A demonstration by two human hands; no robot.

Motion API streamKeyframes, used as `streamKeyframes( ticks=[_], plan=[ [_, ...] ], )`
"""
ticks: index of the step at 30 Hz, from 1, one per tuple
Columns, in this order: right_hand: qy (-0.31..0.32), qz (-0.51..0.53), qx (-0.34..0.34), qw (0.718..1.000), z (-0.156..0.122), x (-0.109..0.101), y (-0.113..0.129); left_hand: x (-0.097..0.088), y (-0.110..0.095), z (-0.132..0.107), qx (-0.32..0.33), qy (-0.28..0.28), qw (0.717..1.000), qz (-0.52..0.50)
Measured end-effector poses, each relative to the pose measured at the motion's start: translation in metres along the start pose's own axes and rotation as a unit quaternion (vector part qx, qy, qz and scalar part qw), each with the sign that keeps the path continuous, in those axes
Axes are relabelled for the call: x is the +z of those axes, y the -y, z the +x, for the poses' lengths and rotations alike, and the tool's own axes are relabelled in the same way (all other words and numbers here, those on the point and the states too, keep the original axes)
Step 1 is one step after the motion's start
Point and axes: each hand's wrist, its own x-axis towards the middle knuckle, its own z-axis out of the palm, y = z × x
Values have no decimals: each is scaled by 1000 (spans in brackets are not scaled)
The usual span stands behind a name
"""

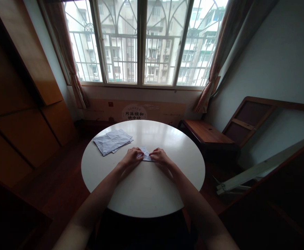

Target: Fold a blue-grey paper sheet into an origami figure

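While a folded paper lies between them, long edge running side to side, the left hand and right hand pinch opposite ends, neither nearer.

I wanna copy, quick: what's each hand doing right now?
Left hand: closed, holding the left side of the paper.
Right hand: closed, holding the paper's right side.

Bare hands and slim bare forearms

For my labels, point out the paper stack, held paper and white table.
Paper stack [112, 141], head view: top sheet's middle.
Held paper [145, 151], head view: exposed middle.
White table [146, 187], head view: bare near surface.
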Motion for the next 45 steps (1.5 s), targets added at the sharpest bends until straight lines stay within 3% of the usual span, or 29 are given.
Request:
streamKeyframes(
  ticks=[15,18,24,28,45],
  plan=[
    [5,0,2,1000,0,-2,1,-13,-8,-2,-173,-29,981,80],
    [2,-3,7,1000,1,0,0,-10,-5,-2,-156,-28,985,71],
    [0,-6,1,1000,1,1,-1,4,4,0,-41,-4,999,20],
    [-3,-2,-8,1000,0,1,-2,8,9,1,-5,8,1000,6],
    [3,2,-5,1000,-1,-3,2,5,6,1,-11,22,1000,8]
  ],
)
